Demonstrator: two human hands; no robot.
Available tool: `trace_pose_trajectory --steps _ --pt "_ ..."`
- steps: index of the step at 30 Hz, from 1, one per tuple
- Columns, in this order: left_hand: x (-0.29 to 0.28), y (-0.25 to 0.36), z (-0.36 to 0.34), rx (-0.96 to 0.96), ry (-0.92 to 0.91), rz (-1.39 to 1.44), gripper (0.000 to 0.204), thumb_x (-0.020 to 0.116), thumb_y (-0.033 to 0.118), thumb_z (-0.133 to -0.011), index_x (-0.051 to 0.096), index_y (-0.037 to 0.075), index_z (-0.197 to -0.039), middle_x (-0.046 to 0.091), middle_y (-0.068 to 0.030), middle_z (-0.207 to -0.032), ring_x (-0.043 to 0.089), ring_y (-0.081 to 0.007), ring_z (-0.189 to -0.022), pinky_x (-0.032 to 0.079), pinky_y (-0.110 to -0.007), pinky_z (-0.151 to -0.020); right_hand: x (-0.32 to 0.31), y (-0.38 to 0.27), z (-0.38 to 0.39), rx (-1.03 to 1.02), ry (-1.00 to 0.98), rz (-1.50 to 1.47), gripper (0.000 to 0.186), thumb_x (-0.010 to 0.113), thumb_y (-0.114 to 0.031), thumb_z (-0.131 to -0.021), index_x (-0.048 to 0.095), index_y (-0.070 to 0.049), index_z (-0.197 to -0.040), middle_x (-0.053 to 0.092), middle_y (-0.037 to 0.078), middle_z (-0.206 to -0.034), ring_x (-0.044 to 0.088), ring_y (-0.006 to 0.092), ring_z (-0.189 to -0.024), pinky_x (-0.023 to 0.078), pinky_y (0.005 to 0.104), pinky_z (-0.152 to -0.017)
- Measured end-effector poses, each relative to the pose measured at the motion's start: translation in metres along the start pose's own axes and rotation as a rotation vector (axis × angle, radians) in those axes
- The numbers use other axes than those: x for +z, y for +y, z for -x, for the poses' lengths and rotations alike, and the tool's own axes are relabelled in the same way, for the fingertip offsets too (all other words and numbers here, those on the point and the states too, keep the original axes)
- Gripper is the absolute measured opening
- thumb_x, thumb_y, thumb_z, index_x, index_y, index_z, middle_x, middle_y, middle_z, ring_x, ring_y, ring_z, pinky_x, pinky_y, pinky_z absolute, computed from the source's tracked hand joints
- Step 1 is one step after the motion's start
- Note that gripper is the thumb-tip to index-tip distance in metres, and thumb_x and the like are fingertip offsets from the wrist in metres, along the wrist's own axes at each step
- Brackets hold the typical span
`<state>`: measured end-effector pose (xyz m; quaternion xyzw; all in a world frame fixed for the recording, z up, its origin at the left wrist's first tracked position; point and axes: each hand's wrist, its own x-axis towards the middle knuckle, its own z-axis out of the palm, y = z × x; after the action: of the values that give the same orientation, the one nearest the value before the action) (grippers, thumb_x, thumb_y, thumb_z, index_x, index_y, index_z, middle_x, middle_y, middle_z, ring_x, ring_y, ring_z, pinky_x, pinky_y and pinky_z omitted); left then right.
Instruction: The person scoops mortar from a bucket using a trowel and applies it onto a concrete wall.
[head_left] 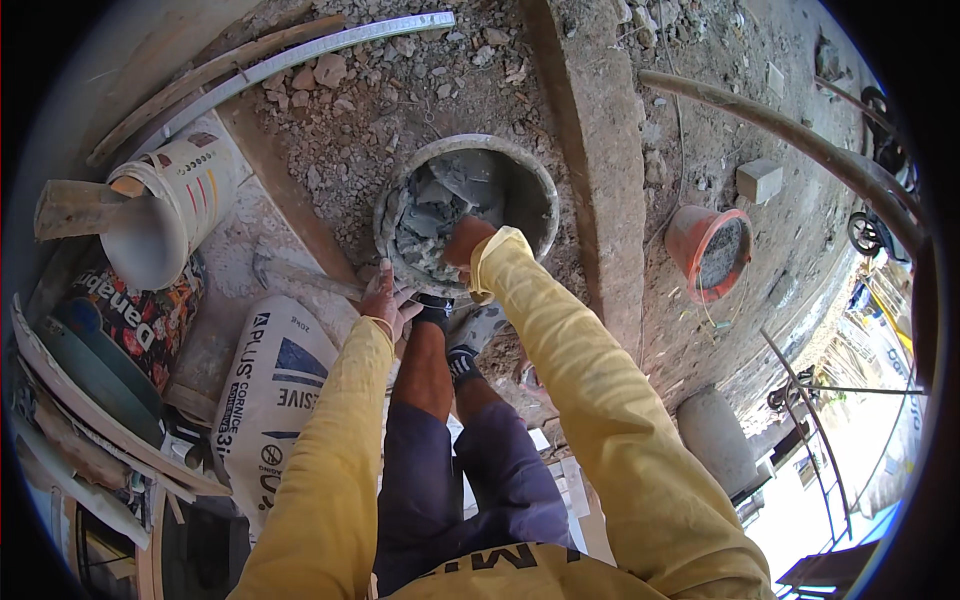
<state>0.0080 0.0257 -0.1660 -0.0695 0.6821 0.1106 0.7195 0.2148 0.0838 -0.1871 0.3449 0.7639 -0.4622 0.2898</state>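
Before my feet stands a round grey tub with wet grey mortar inside. My right hand reaches into the tub, closed at the mortar; its fingertips and whatever it grips are hidden. Against the near left of the tub's rim rests my left hand, thumb up and fingers spread, holding nothing. Just left of that hand lies a hammer-like tool, its handle pointing toward my fingers.
A white bucket lies tipped at the left, near a white printed bag. A concrete ledge runs right of the tub. Beyond it are an orange bucket with grey contents, a block and a curved pole.
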Motion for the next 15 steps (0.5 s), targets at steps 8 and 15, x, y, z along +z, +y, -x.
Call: trace_pose_trajectory --steps 8,15 --pt "-0.007 0.004 -0.006 -0.02 0.031 0.004 0.096 0.066 0.063 -0.077 0.021 0.014 -0.146 0.039 -0.0213 -0.139 0.037 -0.0394 -0.13 0.033 -0.064 -0.1 0.057 -0.043 0.09 0.444 -0.233 -0.248 0.02 0.07 -0.02 -0.064 0.073 -0.005 -0.077 0.069 0.014 -0.075 0.069 0.032 -0.074 0.056 0.043 -0.066" --pt "-0.002 -0.002 -0.009 0.004 0.074 -0.06 0.081 0.061 0.059 -0.083 0.034 0.009 -0.14 0.045 -0.0181 -0.134 0.048 -0.0393 -0.121 0.041 -0.061 -0.092 0.011 0.019 0.113 -0.004 0.127 -0.116 0.019 0.065 -0.021 -0.078 0.071 -0.005 -0.087 0.069 0.014 -0.078 0.068 0.0288 -0.078 0.053 0.0379 -0.073"
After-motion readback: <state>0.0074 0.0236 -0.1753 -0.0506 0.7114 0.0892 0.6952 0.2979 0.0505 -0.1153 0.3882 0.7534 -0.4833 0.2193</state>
